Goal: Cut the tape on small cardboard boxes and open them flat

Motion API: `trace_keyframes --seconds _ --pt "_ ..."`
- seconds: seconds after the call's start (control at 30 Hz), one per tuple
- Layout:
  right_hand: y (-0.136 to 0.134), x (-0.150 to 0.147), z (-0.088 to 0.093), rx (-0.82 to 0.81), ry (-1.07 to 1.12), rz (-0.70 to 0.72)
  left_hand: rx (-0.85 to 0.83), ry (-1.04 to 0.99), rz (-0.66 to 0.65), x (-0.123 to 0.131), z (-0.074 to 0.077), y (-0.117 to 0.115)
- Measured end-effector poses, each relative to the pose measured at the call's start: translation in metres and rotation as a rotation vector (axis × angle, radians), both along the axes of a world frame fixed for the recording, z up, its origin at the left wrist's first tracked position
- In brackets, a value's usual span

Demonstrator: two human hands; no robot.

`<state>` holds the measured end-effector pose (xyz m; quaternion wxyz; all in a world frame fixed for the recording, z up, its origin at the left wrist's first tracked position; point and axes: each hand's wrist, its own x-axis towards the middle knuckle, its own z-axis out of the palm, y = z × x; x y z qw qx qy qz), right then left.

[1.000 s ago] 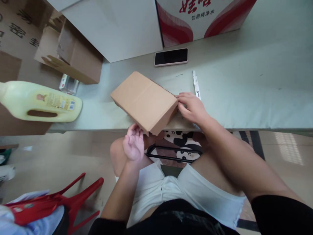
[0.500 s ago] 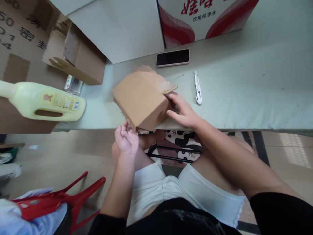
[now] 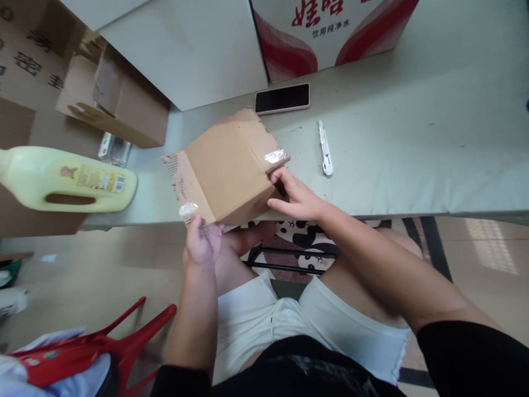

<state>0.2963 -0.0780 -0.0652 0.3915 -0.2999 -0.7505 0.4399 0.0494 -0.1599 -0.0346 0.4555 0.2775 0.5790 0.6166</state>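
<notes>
A brown cardboard box lies tilted at the table's front edge, with torn flaps out to its left and right and shiny tape on both. My left hand grips the near corner of the left flap, thumb on top and fingers beneath. At the opposite side, my right hand holds the edge by the right flap; the index finger curls over it and some fingertips are hidden. A white utility knife rests on the cloth to the right. Behind the box lies a dark-screened phone.
A pale yellow bottle lies on its side at the left, near an open cardboard box and a small clear pack. A red and white carton stands at the back. A red chair is at lower left.
The left flap of the cardboard box has swung up and outward with my left hand, which now holds its corner. My right hand stays on the box's right edge. The view has shifted slightly.
</notes>
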Motion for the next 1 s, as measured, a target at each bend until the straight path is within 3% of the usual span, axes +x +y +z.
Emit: trace_keyframes --seconds 0.1,0.3,0.57,0.73,0.93,1.0 --pt "-0.002 0.001 0.001 0.028 -0.024 -0.032 -0.027 -0.036 0.022 -0.004 -0.006 0.0" --pt "-0.008 0.002 0.007 0.056 -0.105 -0.099 0.058 0.08 0.078 -0.001 -0.005 0.003" --pt "-0.005 0.004 -0.001 0.095 0.002 -0.288 0.119 0.24 0.107 -0.009 -0.017 0.008" --pt "-0.007 0.007 0.004 0.055 0.029 -0.328 0.025 0.184 0.1 -0.008 -0.013 0.004" --pt "-0.008 0.008 0.016 -0.167 0.154 -0.293 -0.367 0.027 -0.036 -0.018 -0.002 -0.009" --pt "-0.007 0.007 0.018 -0.241 0.2 -0.323 -0.407 -0.04 -0.072 -0.026 0.0 -0.01"
